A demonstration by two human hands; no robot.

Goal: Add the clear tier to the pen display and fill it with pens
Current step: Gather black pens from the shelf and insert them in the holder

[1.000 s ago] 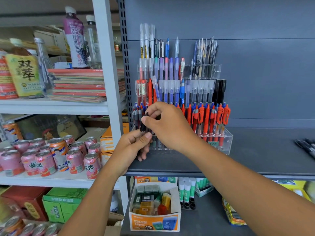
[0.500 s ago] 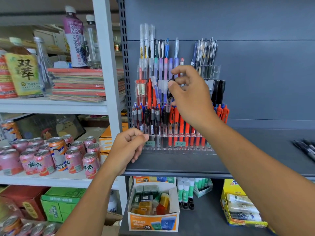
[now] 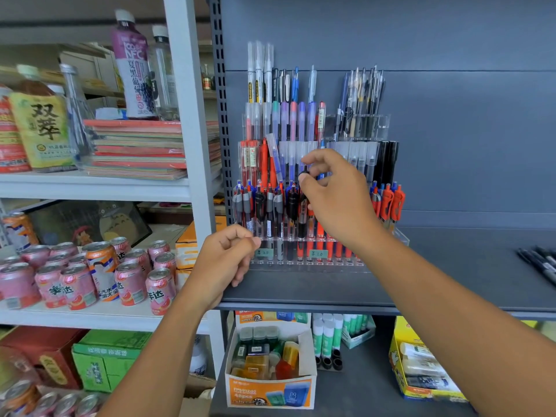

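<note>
Up front, right hand (image 3: pixel 337 200) pinches slim black pen (image 3: pixel 303 203) — glossy plastic

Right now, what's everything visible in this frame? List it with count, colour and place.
pen display: one, clear tiered, on the grey shelf, full of pens.
black pen: one, front tier, top pinched by the right hand.
orange pens: several, front tier, right end.
loose black pens: a few, shelf's far right.
soda cans: many, mostly pink, white shelf on the left.
notebooks: one stack, red and green covers, upper left shelf.
purple bottle: one, behind the notebooks.
orange box: one, lower shelf, holding small coloured items.
glue sticks: several, white and green, lower shelf.
left hand: loosely curled by the display's left front corner.
right hand: at the black pen.
</note>
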